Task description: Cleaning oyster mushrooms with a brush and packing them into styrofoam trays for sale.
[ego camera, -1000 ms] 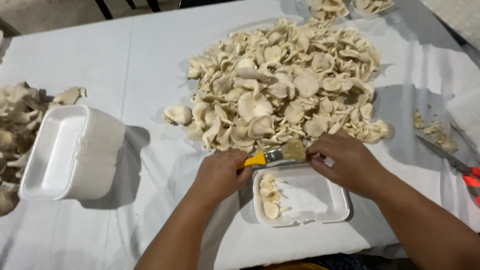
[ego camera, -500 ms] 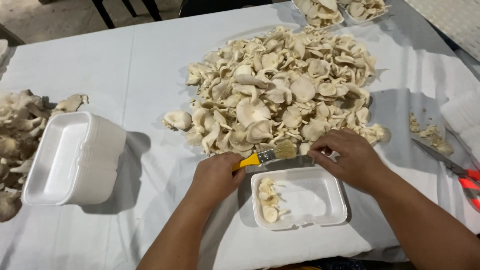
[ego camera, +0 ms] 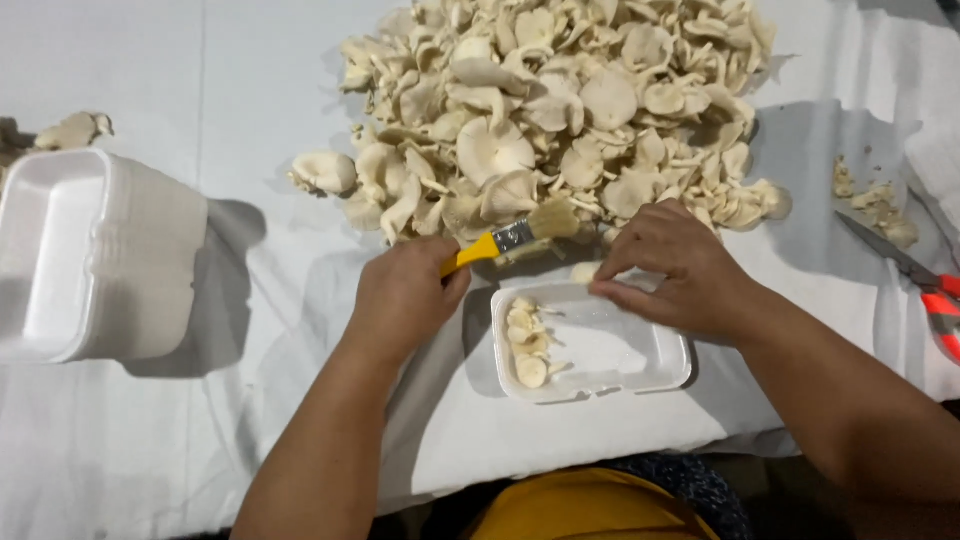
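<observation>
Just below the big heap of pale, frilly oyster mushrooms (ego camera: 560,110) sits a small white foam tray (ego camera: 620,355), shallow, rounded at the corners and matte, with a few small mushroom pieces (ego camera: 527,345) lined along its left end. Left of the tray, the left hand (ego camera: 405,295) is curled tight around the yellow handle of a small brush (ego camera: 510,238) with a metal ferrule and tan bristles, which point toward the heap. At the tray's upper edge, the right hand (ego camera: 675,270) pinches a single mushroom (ego camera: 585,272) between thumb and fingertips. Far left of the tray stands a stack of white foam trays (ego camera: 95,260). Far right of it lie scissors (ego camera: 915,285) with orange-red handles, beside mushroom trimmings (ego camera: 875,200) on the white tablecloth (ego camera: 200,430).
</observation>
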